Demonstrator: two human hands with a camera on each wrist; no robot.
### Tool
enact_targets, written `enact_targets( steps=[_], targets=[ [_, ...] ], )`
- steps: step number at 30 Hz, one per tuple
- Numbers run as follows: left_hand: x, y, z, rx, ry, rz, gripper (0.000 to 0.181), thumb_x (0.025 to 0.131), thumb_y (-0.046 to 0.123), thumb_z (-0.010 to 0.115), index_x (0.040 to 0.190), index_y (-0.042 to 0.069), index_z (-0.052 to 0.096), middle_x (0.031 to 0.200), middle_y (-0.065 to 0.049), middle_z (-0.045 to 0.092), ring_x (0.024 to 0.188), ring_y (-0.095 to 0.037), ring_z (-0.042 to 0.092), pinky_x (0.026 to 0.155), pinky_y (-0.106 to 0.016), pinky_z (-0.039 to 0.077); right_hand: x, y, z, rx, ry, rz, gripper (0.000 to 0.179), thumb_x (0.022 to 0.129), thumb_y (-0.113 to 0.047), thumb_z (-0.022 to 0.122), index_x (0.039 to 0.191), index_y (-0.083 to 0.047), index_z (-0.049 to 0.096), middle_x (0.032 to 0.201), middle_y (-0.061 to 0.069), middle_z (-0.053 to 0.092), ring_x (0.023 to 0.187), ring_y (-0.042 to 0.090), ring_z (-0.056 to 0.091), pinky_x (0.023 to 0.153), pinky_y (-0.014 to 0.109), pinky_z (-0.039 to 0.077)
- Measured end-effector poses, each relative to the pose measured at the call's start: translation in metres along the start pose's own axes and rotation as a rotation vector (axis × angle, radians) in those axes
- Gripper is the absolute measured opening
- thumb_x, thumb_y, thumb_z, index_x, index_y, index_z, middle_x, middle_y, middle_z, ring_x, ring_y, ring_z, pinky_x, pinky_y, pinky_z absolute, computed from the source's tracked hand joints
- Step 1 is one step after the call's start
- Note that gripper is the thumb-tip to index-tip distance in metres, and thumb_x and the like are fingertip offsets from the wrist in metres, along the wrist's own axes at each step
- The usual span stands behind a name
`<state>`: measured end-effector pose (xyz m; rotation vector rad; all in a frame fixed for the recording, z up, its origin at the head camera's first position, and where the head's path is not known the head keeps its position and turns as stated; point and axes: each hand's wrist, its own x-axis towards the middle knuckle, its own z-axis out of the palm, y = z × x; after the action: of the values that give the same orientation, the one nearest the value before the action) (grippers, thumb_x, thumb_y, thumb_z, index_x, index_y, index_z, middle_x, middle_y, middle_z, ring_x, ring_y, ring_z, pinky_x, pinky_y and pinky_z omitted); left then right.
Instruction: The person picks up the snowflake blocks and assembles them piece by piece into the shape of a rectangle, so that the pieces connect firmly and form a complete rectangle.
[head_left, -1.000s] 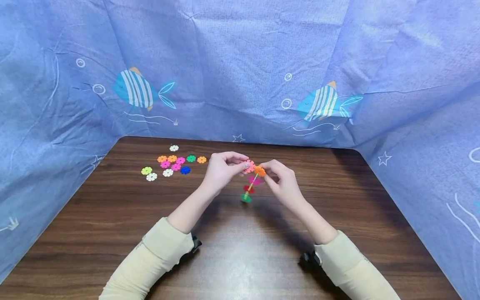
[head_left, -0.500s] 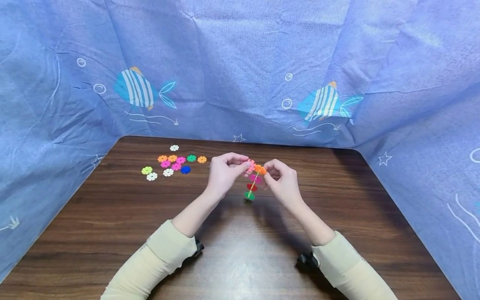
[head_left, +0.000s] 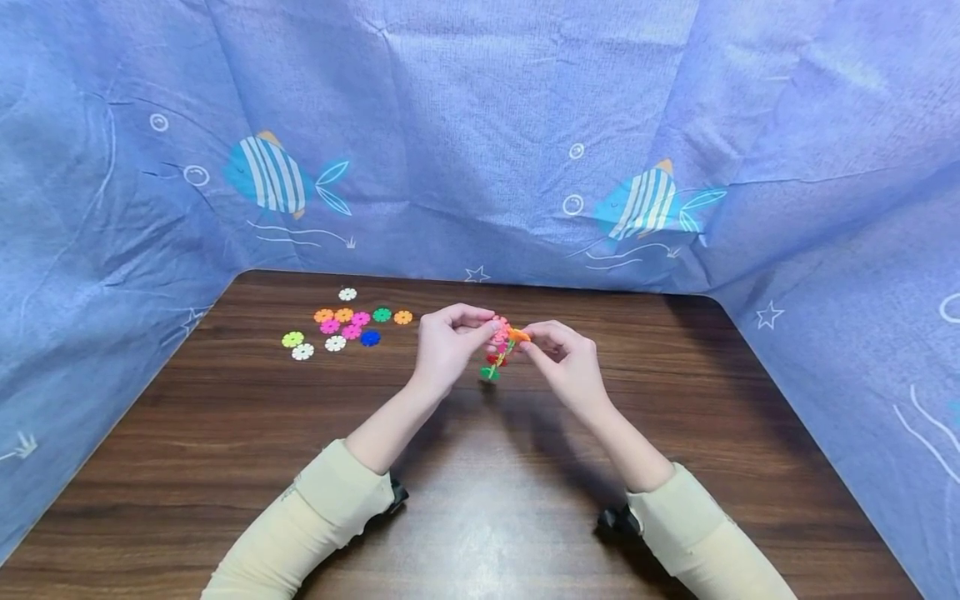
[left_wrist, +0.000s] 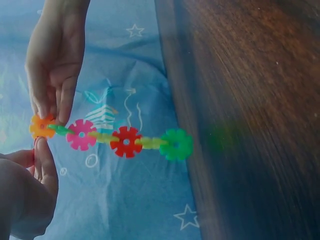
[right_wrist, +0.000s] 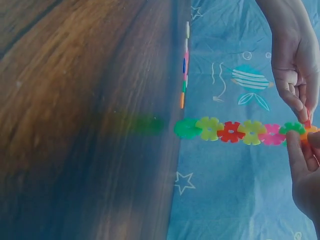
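Observation:
In the head view my left hand (head_left: 448,346) pinches a coral-red snowflake-shaped plastic disc (head_left: 501,327) between thumb and fingers. Just to its right, my right hand (head_left: 568,364) pinches an orange snowflake disc (head_left: 517,335), the top piece of a linked chain. Below the orange piece the chain continues with a green disc (right_wrist: 291,129), a pink disc (left_wrist: 81,134), a yellow one (right_wrist: 251,132), a red one (left_wrist: 126,142), another yellow one and a green end disc (left_wrist: 176,144). The coral disc meets the orange one edge to edge, with fingers partly covering both.
Several loose discs lie flat at the back left of the dark wooden table (head_left: 225,450), among them a blue one (head_left: 371,338), a white one (head_left: 347,294) and an orange one (head_left: 403,317). A blue fish-patterned cloth (head_left: 480,167) hangs behind the table and along its sides.
The chain's lower end has swung up the head view and slightly left. The orange disc now appears flatter, edge-on. Both hands keep nearly the same place, and the loose discs have not moved.

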<state>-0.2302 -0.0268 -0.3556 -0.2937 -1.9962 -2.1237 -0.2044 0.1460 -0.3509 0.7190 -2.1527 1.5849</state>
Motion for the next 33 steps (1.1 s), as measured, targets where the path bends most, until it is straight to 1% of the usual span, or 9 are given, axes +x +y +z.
enact_targets(
  steps=[7, 11, 13, 17, 21, 24, 27, 31, 33],
  targets=[
    [0.000, 0.001, 0.002, -0.084, -0.034, -0.060, 0.015, 0.080, -0.001, 0.072, 0.093, -0.009, 0.069, 0.084, -0.022, 0.070, 0.058, -0.012, 0.067, 0.060, -0.035, 0.057, 0.003, -0.006, -0.004, -0.117, 0.048, -0.048, 0.013, 0.079, 0.007, 0.070, 0.092, 0.008, 0.071, 0.082, 0.020, 0.070, 0.069, 0.024, 0.066, 0.061, 0.017, 0.052],
    [-0.002, 0.004, 0.005, -0.120, -0.037, -0.083, 0.016, 0.080, -0.002, 0.071, 0.094, -0.009, 0.068, 0.083, -0.020, 0.070, 0.058, -0.012, 0.066, 0.059, -0.033, 0.057, 0.002, -0.007, -0.005, -0.161, 0.080, -0.104, 0.012, 0.076, 0.008, 0.072, 0.088, 0.008, 0.072, 0.078, 0.018, 0.070, 0.065, 0.019, 0.062, 0.056, 0.013, 0.046],
    [-0.004, 0.005, 0.006, -0.139, -0.040, -0.081, 0.016, 0.080, -0.003, 0.071, 0.095, -0.010, 0.068, 0.083, -0.020, 0.070, 0.059, -0.012, 0.066, 0.058, -0.032, 0.057, 0.002, -0.006, -0.006, -0.164, 0.084, -0.139, 0.012, 0.075, 0.010, 0.072, 0.087, 0.009, 0.072, 0.078, 0.018, 0.070, 0.065, 0.017, 0.063, 0.057, 0.013, 0.048],
    [-0.007, 0.005, 0.009, -0.152, -0.036, -0.060, 0.016, 0.081, -0.004, 0.070, 0.095, -0.011, 0.068, 0.085, -0.023, 0.070, 0.058, -0.012, 0.066, 0.059, -0.038, 0.057, 0.001, -0.005, -0.005, -0.167, 0.086, -0.200, 0.011, 0.074, 0.012, 0.072, 0.085, 0.010, 0.071, 0.078, 0.019, 0.070, 0.068, 0.016, 0.066, 0.060, 0.016, 0.053],
    [-0.010, 0.003, 0.010, -0.143, -0.033, -0.047, 0.015, 0.082, -0.003, 0.069, 0.095, -0.011, 0.068, 0.085, -0.023, 0.070, 0.057, -0.012, 0.066, 0.060, -0.044, 0.057, 0.000, -0.003, -0.005, -0.172, 0.089, -0.225, 0.012, 0.073, 0.014, 0.072, 0.084, 0.010, 0.071, 0.078, 0.019, 0.070, 0.068, 0.016, 0.067, 0.061, 0.018, 0.053],
    [-0.011, 0.001, 0.009, -0.130, -0.045, -0.047, 0.016, 0.082, -0.002, 0.070, 0.095, -0.010, 0.067, 0.085, -0.024, 0.070, 0.058, -0.013, 0.066, 0.061, -0.044, 0.057, -0.001, -0.003, -0.005, -0.176, 0.086, -0.229, 0.013, 0.071, 0.015, 0.072, 0.083, 0.010, 0.071, 0.077, 0.019, 0.070, 0.067, 0.019, 0.066, 0.061, 0.017, 0.053],
    [-0.010, -0.001, 0.005, -0.051, -0.067, -0.030, 0.019, 0.082, 0.005, 0.072, 0.096, -0.006, 0.068, 0.088, -0.021, 0.070, 0.065, -0.017, 0.068, 0.063, -0.037, 0.057, -0.002, -0.004, -0.005, -0.178, 0.073, -0.227, 0.013, 0.072, 0.015, 0.072, 0.084, 0.010, 0.071, 0.078, 0.019, 0.069, 0.066, 0.024, 0.067, 0.062, 0.018, 0.054],
    [-0.006, -0.001, -0.005, 0.167, -0.106, 0.038, 0.023, 0.083, 0.020, 0.074, 0.097, 0.002, 0.070, 0.090, -0.013, 0.072, 0.075, -0.019, 0.068, 0.066, -0.026, 0.055, 0.000, -0.005, -0.007, -0.204, 0.064, -0.191, 0.012, 0.075, 0.011, 0.072, 0.087, 0.008, 0.071, 0.079, 0.017, 0.069, 0.065, 0.023, 0.066, 0.061, 0.016, 0.053],
    [-0.002, 0.000, -0.012, 0.257, -0.131, 0.068, 0.025, 0.083, 0.023, 0.073, 0.099, 0.005, 0.070, 0.091, -0.010, 0.072, 0.078, -0.019, 0.068, 0.069, -0.027, 0.054, 0.000, -0.004, -0.009, -0.223, 0.070, -0.145, 0.012, 0.076, 0.008, 0.072, 0.088, 0.006, 0.072, 0.080, 0.016, 0.069, 0.065, 0.017, 0.064, 0.060, 0.016, 0.051]
  ],
)
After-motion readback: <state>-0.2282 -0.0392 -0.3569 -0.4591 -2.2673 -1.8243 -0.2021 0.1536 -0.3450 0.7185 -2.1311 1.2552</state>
